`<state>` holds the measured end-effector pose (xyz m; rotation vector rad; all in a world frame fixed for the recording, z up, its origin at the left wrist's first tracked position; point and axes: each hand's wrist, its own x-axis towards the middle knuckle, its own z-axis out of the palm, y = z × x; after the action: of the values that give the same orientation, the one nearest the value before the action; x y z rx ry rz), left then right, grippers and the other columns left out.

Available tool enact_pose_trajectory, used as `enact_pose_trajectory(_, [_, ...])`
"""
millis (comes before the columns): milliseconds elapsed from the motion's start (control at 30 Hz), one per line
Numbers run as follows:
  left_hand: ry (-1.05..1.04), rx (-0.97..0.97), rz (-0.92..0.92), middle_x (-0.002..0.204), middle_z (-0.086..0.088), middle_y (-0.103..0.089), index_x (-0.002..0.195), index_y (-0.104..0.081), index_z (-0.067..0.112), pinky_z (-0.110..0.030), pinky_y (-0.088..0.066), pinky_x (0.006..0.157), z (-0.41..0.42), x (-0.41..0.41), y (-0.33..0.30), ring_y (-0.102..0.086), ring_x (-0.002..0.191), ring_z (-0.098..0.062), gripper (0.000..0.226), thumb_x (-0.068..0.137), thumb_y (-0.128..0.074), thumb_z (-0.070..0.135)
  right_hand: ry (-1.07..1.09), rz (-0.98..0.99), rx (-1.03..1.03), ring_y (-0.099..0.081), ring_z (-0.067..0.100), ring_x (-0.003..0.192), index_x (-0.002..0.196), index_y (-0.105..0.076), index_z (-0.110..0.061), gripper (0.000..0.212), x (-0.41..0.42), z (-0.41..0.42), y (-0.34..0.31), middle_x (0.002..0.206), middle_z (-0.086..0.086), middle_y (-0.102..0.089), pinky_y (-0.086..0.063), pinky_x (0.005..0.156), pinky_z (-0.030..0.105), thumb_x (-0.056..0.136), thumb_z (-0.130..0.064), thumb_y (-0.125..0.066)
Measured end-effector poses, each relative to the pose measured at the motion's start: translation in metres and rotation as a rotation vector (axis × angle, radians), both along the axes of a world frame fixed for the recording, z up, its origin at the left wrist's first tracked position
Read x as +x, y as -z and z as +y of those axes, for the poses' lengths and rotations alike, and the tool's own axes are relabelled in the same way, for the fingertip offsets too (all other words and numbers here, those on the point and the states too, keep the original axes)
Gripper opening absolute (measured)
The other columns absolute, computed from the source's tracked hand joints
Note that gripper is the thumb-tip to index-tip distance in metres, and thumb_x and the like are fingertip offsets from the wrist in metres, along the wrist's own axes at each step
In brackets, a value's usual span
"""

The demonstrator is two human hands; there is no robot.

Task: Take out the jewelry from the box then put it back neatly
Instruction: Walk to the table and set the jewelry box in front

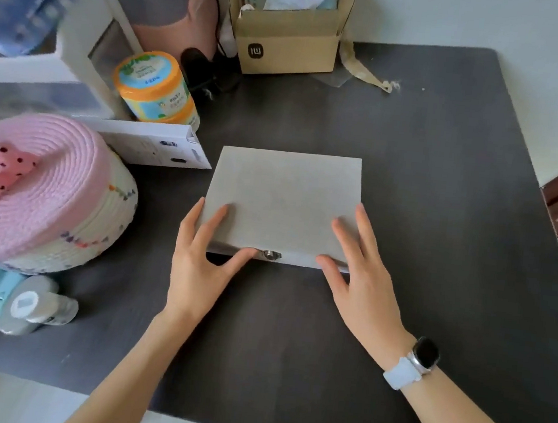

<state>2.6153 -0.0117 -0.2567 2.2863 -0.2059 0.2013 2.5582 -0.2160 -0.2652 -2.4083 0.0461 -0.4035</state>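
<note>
A flat grey jewelry box (285, 191) lies closed in the middle of the dark mat, a small metal clasp (270, 254) on its near edge. My left hand (202, 258) rests on the box's near left corner, fingers on the lid and thumb at the front edge beside the clasp. My right hand (360, 278) rests on the near right corner the same way, thumb at the front edge. Neither hand grips anything. No jewelry is visible; the inside of the box is hidden.
A dark mat (427, 192) covers the table. A pink woven basket (42, 193) stands left, a white carton (153, 144) behind it. An orange-lidded jar (154, 88) and an open cardboard box (288, 40) sit at the back. Small bottles (33, 306) lie near left.
</note>
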Motion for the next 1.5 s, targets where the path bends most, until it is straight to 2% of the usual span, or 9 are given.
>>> enact_pose_trajectory(67, [-0.025, -0.018, -0.025, 0.146, -0.002, -0.031, 0.128, -0.050, 0.028, -0.021, -0.028, 0.101, 0.000, -0.003, 0.004, -0.032, 0.129, -0.007, 0.065, 0.068, -0.074, 0.037, 0.017, -0.007, 0.028, -0.067, 0.018, 0.082, 0.130, -0.044, -0.017, 0.043, -0.003, 0.001, 0.002, 0.153, 0.005, -0.017, -0.052, 0.063, 0.029, 0.089, -0.029, -0.053])
enact_pose_trajectory(233, [-0.037, -0.056, -0.011, 0.145, 0.001, -0.031, 0.127, -0.051, 0.028, -0.019, -0.023, 0.102, 0.000, -0.023, 0.005, -0.029, 0.133, -0.011, 0.062, 0.071, -0.075, 0.037, 0.036, -0.027, 0.044, -0.065, 0.027, 0.088, 0.130, -0.044, -0.013, 0.039, -0.021, 0.008, 0.002, 0.154, 0.006, -0.015, -0.052, 0.082, 0.037, 0.092, -0.022, -0.049])
enact_pose_trajectory(433, [0.005, -0.119, -0.019, 0.145, -0.001, -0.029, 0.129, -0.050, 0.026, -0.026, -0.025, 0.106, 0.010, -0.063, 0.007, -0.028, 0.134, -0.015, 0.062, 0.072, -0.074, 0.039, 0.040, -0.011, -0.019, -0.061, 0.028, 0.102, 0.127, -0.048, -0.011, 0.035, -0.060, 0.016, -0.002, 0.151, 0.007, -0.023, -0.049, 0.088, 0.044, 0.093, -0.020, -0.048])
enact_pose_trajectory(533, [0.032, -0.124, -0.039, 0.145, 0.000, -0.029, 0.130, -0.050, 0.025, -0.022, -0.025, 0.104, 0.015, -0.073, 0.010, -0.029, 0.133, -0.015, 0.060, 0.075, -0.072, 0.037, 0.071, -0.149, -0.197, -0.042, 0.032, 0.124, 0.117, -0.055, -0.009, 0.031, -0.075, 0.025, 0.001, 0.135, 0.013, -0.046, -0.043, 0.098, 0.048, 0.092, -0.025, -0.046])
enact_pose_trajectory(667, [0.054, -0.154, -0.050, 0.143, 0.001, -0.031, 0.129, -0.050, 0.025, -0.019, -0.025, 0.100, 0.018, -0.074, 0.011, -0.030, 0.131, -0.013, 0.058, 0.076, -0.071, 0.035, 0.033, -0.267, -0.553, -0.040, 0.024, 0.119, 0.108, -0.057, -0.018, 0.032, -0.073, 0.043, 0.002, 0.115, 0.006, -0.059, -0.029, 0.105, 0.055, 0.083, -0.036, -0.046])
enact_pose_trajectory(833, [0.065, -0.179, -0.065, 0.141, 0.001, -0.033, 0.128, -0.050, 0.024, -0.019, -0.026, 0.100, 0.019, -0.074, 0.011, -0.032, 0.130, -0.013, 0.057, 0.076, -0.072, 0.033, -0.007, -0.262, -0.727, -0.057, 0.023, 0.094, 0.101, -0.054, -0.021, 0.041, -0.062, 0.062, -0.003, 0.102, 0.002, -0.059, -0.039, 0.082, 0.036, 0.067, -0.035, -0.073])
enact_pose_trajectory(1167, [0.054, -0.160, -0.061, 0.142, 0.000, -0.034, 0.128, -0.051, 0.025, -0.023, -0.030, 0.100, 0.018, -0.075, 0.009, -0.034, 0.130, -0.015, 0.057, 0.076, -0.071, 0.036, -0.007, -0.376, -1.024, -0.055, 0.023, 0.067, 0.085, -0.054, -0.016, 0.012, -0.050, 0.060, -0.008, 0.078, 0.002, -0.059, -0.044, 0.053, 0.031, 0.075, -0.020, -0.058])
enact_pose_trajectory(1300, [0.051, -0.150, -0.057, 0.143, 0.000, -0.033, 0.128, -0.050, 0.025, -0.022, -0.029, 0.099, 0.017, -0.076, 0.008, -0.034, 0.130, -0.015, 0.057, 0.076, -0.070, 0.038, -0.088, -0.380, -0.962, -0.058, 0.022, 0.069, 0.084, -0.057, -0.015, 0.015, -0.050, 0.053, -0.011, 0.080, 0.003, -0.062, -0.050, 0.055, 0.031, 0.079, -0.024, -0.046])
enact_pose_trajectory(1500, [0.042, -0.165, -0.038, 0.145, 0.002, -0.032, 0.132, -0.046, 0.025, -0.025, -0.028, 0.101, 0.018, -0.077, 0.007, -0.032, 0.131, -0.015, 0.062, 0.076, -0.070, 0.038, -0.094, -0.377, -0.467, -0.063, 0.022, 0.079, 0.096, -0.067, -0.013, 0.028, -0.052, 0.044, -0.017, 0.088, 0.002, -0.068, -0.050, 0.070, 0.029, 0.085, -0.027, -0.046])
